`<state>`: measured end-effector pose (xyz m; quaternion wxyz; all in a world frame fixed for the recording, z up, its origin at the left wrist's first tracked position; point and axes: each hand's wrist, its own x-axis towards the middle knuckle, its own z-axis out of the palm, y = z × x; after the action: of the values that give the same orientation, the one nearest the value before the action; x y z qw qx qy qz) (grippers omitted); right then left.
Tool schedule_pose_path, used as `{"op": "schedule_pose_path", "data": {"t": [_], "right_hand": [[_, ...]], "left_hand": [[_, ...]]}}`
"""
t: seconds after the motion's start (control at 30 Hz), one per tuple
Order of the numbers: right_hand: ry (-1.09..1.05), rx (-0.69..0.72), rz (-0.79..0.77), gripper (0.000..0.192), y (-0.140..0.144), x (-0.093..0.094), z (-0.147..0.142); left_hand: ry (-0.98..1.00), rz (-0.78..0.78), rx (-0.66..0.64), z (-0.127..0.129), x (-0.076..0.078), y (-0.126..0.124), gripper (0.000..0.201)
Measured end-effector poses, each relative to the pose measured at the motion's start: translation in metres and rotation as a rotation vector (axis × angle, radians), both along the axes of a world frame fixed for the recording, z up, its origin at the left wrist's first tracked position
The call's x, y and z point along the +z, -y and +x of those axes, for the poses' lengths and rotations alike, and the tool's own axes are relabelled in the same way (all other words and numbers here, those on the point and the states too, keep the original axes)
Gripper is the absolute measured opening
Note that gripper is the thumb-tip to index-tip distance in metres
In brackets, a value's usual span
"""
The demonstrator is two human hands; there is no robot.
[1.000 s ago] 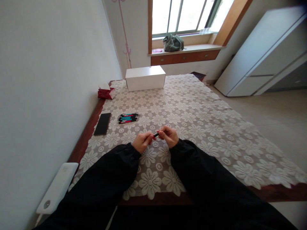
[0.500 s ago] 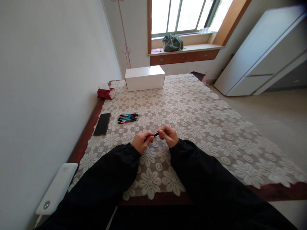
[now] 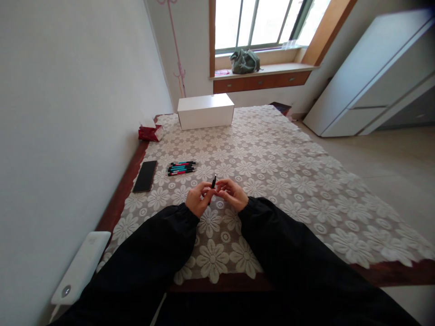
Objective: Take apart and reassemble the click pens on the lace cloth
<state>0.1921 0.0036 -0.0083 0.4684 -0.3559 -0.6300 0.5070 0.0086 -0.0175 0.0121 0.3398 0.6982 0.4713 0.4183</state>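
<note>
While the left hand (image 3: pixel 200 198) holds a pen (image 3: pixel 214 182), pens (image 3: pixel 181 168) flank a phone (image 3: pixel 145 176).

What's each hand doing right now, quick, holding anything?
Left hand: closed, holding a pen.
Right hand: partly curled beside the pen; whether it grips too, I can't tell.

Middle of the black pen (image 3: pixel 214 183) hidden by the left hand (image 3: pixel 198 200); can't tell if the right hand (image 3: pixel 234 194) touches it. Print on the pen pile (image 3: pixel 181 168) too small. Fridge (image 3: pixel 370 77) cut off at right.
</note>
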Motion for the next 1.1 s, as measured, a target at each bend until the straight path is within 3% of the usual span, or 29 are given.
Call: {"op": "schedule_pose_path", "data": {"t": [0.2, 0.37, 0.47, 0.6, 0.77, 1.1], "right_hand": [[0.21, 0.098, 0.047, 0.04, 0.0, -0.011, -0.001], [0.32, 0.15, 0.131, 0.022, 0.0, -0.013, -0.001], [0.418, 0.027, 0.283, 0.023, -0.009, -0.007, 0.013], [0.802, -0.21, 0.51, 0.026, -0.036, -0.002, 0.061], [1.072, -0.459, 0.47, 0.023, -0.058, -0.013, 0.108], [1.068, -0.401, 0.507, 0.022, -0.063, -0.021, 0.109]], "left_hand": [[-0.02, 0.194, -0.029, 0.0, 0.006, -0.002, 0.017], [-0.033, 0.223, -0.045, 0.001, 0.002, -0.005, 0.019], [-0.174, 0.292, 0.089, -0.009, -0.002, -0.015, 0.023], [-0.506, 0.329, 0.262, -0.035, -0.006, -0.034, 0.032], [-0.729, 0.166, 0.388, -0.059, -0.013, -0.048, 0.04], [-0.85, 0.126, 0.436, -0.071, -0.01, -0.055, 0.044]]}}
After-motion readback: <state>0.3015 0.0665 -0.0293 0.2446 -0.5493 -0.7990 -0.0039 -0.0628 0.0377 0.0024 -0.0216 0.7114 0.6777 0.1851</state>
